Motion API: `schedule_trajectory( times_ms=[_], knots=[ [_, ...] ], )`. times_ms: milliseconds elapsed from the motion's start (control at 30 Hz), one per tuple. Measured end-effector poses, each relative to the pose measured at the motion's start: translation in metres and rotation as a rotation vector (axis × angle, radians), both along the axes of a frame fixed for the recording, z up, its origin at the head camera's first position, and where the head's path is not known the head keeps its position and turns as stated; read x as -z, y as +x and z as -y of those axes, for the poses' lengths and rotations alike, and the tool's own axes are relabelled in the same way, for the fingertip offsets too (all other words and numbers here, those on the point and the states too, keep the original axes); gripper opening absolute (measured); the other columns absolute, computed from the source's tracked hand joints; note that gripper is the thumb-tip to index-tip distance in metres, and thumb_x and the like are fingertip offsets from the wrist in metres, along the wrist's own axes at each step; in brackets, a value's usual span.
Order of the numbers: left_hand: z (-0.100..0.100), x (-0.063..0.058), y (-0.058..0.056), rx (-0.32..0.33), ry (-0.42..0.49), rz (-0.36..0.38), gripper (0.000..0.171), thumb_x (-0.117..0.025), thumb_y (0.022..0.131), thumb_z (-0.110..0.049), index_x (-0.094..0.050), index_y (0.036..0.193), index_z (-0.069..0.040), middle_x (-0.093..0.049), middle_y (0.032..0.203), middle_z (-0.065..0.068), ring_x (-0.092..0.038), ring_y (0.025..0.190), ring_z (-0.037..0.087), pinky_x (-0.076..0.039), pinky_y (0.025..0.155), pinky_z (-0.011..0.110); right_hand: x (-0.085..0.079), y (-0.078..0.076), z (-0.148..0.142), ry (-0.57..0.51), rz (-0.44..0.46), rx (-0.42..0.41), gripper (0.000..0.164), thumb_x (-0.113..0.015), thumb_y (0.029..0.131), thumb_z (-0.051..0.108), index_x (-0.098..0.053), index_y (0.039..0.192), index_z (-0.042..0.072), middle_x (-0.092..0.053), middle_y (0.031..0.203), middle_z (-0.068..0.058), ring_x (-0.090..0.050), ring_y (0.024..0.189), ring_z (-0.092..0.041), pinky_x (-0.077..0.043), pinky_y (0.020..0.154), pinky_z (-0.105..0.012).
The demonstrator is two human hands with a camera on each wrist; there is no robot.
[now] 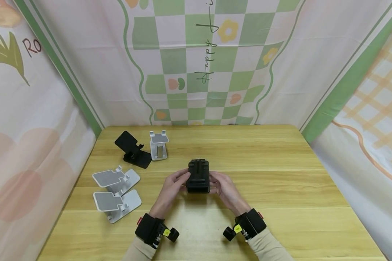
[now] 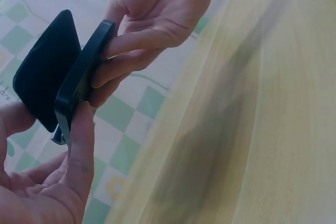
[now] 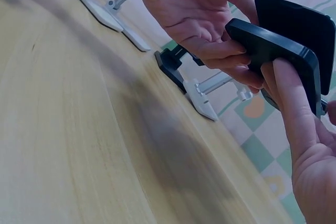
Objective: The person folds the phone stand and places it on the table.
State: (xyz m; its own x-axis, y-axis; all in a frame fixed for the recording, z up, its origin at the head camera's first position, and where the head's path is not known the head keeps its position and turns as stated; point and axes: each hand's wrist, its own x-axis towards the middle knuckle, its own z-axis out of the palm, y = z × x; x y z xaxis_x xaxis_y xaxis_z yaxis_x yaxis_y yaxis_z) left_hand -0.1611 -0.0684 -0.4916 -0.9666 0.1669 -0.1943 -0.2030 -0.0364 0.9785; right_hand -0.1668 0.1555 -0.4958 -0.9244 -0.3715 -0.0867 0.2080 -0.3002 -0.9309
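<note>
Both hands hold a black folding phone stand (image 1: 198, 176) above the table, its two flat plates folded close with a gap between them. My left hand (image 1: 170, 190) grips its left side, thumb along the near edge. My right hand (image 1: 228, 191) holds the right side, fingers curled against the lower plate. In the left wrist view the stand (image 2: 84, 77) shows its plates spread in a narrow V, with fingers of both hands on the outer face. From the right wrist the same stand (image 3: 278, 51) is seen edge-on between the hands.
On the left of the wooden table (image 1: 281, 203) are two white-and-grey phone stands (image 1: 109, 201), one beside the other. Farther back stand an unfolded black phone stand (image 1: 135, 154) and another white one (image 1: 159, 145). A patterned curtain (image 1: 199, 72) hangs behind the table.
</note>
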Motion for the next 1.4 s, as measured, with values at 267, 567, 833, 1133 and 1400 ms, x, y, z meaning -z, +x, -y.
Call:
schedule_trajectory(
  times_ms=[267, 567, 833, 1133, 1400],
  knots=[
    [-0.0004, 0.0015, 0.0, -0.005, 0.0, -0.007, 0.06, -0.066, 0.101, -0.041, -0.055, 0.147, -0.005, -0.062, 0.142, 0.015, -0.063, 0.113, 0.019, -0.053, 0.087, 0.029, 0.0, 0.0005, 0.0001, 0.053, -0.021, -0.009, 0.036, -0.047, 0.111, 0.03, -0.064, 0.125, 0.001, -0.078, 0.104, -0.003, -0.075, 0.088, -0.016, -0.063, 0.077, -0.031],
    [-0.002, 0.002, 0.0007, -0.019, 0.004, -0.026, 0.056, -0.069, 0.1, -0.033, -0.056, 0.146, -0.003, -0.067, 0.134, 0.019, -0.067, 0.103, 0.016, -0.056, 0.084, 0.03, 0.0017, 0.0002, -0.0008, 0.124, -0.025, -0.01, 0.05, -0.05, 0.11, 0.021, -0.047, 0.138, -0.02, -0.076, 0.103, 0.0, -0.074, 0.088, -0.014, -0.062, 0.075, -0.028],
    [-0.0035, 0.0032, 0.0006, -0.03, 0.008, -0.033, 0.051, -0.068, 0.101, -0.023, -0.055, 0.146, -0.001, -0.068, 0.129, 0.019, -0.067, 0.099, 0.014, -0.057, 0.079, 0.027, 0.0008, 0.0003, -0.0011, 0.123, -0.038, -0.03, 0.051, -0.049, 0.11, 0.019, -0.043, 0.141, -0.021, -0.075, 0.109, -0.001, -0.074, 0.092, -0.014, -0.062, 0.074, -0.026],
    [-0.0035, 0.0045, 0.0011, -0.033, -0.011, -0.048, 0.047, -0.067, 0.101, -0.016, -0.057, 0.145, 0.0, -0.071, 0.119, 0.018, -0.069, 0.092, 0.012, -0.058, 0.077, 0.024, 0.003, 0.0002, -0.0018, 0.123, -0.039, -0.043, 0.051, -0.049, 0.11, 0.018, -0.041, 0.142, -0.021, -0.075, 0.11, -0.004, -0.074, 0.092, -0.015, -0.062, 0.075, -0.027],
    [-0.0045, 0.0061, 0.0017, -0.031, -0.004, -0.076, 0.048, -0.066, 0.102, -0.013, -0.054, 0.146, 0.003, -0.07, 0.118, 0.019, -0.071, 0.092, 0.012, -0.059, 0.077, 0.024, 0.0046, -0.0004, -0.0017, 0.157, -0.017, -0.033, 0.053, -0.05, 0.109, 0.02, -0.041, 0.145, -0.017, -0.073, 0.114, -0.004, -0.073, 0.096, -0.015, -0.062, 0.078, -0.029]
  ],
)
